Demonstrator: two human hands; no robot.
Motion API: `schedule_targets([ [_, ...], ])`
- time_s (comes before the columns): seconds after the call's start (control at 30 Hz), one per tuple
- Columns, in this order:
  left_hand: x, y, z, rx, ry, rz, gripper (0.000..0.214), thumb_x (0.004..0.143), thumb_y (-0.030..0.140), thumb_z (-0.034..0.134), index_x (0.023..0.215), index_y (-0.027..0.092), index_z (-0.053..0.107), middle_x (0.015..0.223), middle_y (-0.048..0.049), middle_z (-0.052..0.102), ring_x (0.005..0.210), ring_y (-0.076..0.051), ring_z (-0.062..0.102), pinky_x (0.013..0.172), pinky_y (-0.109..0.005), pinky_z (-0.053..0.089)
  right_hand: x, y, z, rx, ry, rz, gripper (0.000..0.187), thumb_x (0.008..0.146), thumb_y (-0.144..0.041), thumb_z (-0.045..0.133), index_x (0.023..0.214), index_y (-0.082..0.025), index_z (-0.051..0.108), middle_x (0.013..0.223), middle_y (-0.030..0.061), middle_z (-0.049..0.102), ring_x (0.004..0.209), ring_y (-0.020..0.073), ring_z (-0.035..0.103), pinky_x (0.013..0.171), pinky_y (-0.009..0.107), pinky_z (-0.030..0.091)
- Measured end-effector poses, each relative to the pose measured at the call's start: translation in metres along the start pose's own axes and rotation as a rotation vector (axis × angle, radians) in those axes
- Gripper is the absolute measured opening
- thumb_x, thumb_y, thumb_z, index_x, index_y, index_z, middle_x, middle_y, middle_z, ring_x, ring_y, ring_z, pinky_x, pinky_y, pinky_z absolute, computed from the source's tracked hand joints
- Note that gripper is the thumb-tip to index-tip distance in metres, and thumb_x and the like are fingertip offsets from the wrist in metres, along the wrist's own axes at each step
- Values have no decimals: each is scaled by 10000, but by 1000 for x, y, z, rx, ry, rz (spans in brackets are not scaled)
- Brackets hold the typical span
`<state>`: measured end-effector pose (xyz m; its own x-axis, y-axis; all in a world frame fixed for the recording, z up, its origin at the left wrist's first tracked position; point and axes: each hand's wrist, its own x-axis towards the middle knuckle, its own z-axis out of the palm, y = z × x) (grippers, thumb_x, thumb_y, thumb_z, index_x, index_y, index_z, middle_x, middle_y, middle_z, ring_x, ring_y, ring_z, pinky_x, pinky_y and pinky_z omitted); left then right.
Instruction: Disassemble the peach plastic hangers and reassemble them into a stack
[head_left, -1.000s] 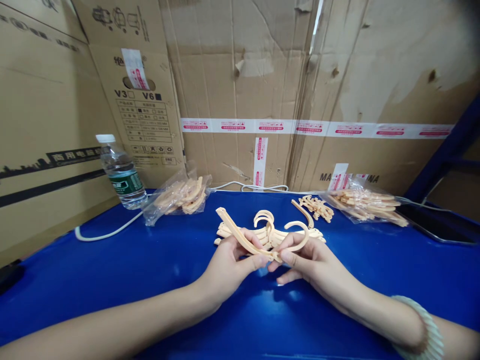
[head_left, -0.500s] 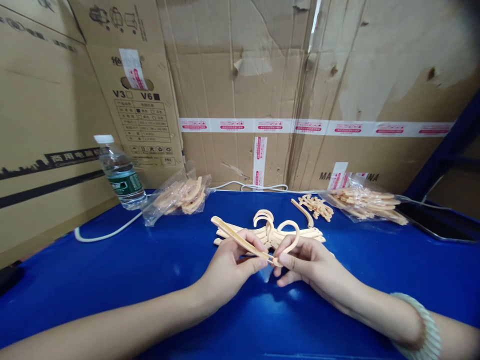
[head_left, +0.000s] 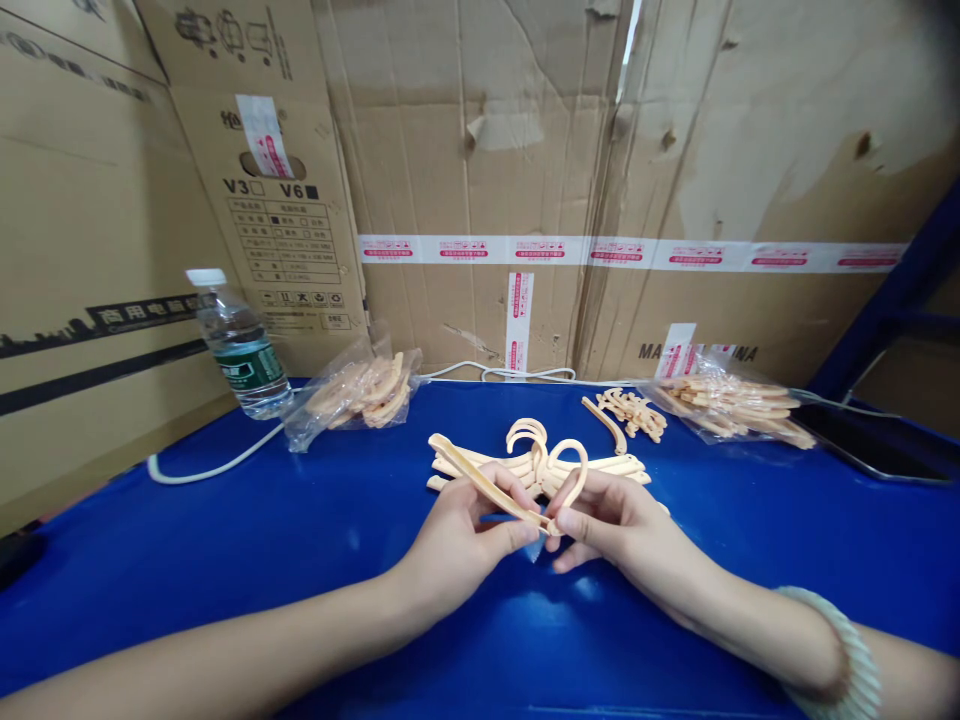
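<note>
Between thumb and fingers, my left hand (head_left: 471, 527) pinches a beige plastic hanger arm (head_left: 480, 478), its far end tilted up to the left. My right hand (head_left: 619, 520) is closed on a matching hanger hook (head_left: 577, 462), curved upward. The arm's inner end meets the base of the hook between my fingertips; whether they are locked together I cannot tell. Just behind my hands lies a stack of hangers (head_left: 525, 465) with hooks pointing away, partly hidden by my fingers.
Further back are a loose hanger arm (head_left: 606, 425), a heap of small hooks (head_left: 634, 412), and bagged pieces at left (head_left: 367, 390) and right (head_left: 731, 400). A water bottle (head_left: 244, 350) stands back left, a dark tablet (head_left: 874, 440) lies right. Cardboard (head_left: 480, 180) walls the blue table (head_left: 337, 600).
The hook has shifted slightly left toward the hanger arm, and the gap between their ends has closed. Both hands keep their grip in nearly the same place.
</note>
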<state>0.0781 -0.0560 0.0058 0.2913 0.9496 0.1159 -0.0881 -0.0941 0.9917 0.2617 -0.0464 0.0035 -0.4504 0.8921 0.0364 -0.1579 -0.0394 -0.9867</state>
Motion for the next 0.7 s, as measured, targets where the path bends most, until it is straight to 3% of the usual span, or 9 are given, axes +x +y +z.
schedule_targets([
  [0.37,-1,-2,2,-12,41,-9,232,600,134,778,731,180,592,779,-20,722,833,-226,678,807,-346,510,-1,0,5,-44,22,-5,439,629,-451,861,787,-150,582,623,-15,623,565,125,635,557,260,597],
  [0.7,0,0,2,10,53,-8,236,596,141,778,731,178,587,748,-14,718,784,-213,673,782,-340,516,-1,2,5,55,7,26,405,659,-413,852,745,-151,556,656,-15,615,583,117,628,566,263,599],
])
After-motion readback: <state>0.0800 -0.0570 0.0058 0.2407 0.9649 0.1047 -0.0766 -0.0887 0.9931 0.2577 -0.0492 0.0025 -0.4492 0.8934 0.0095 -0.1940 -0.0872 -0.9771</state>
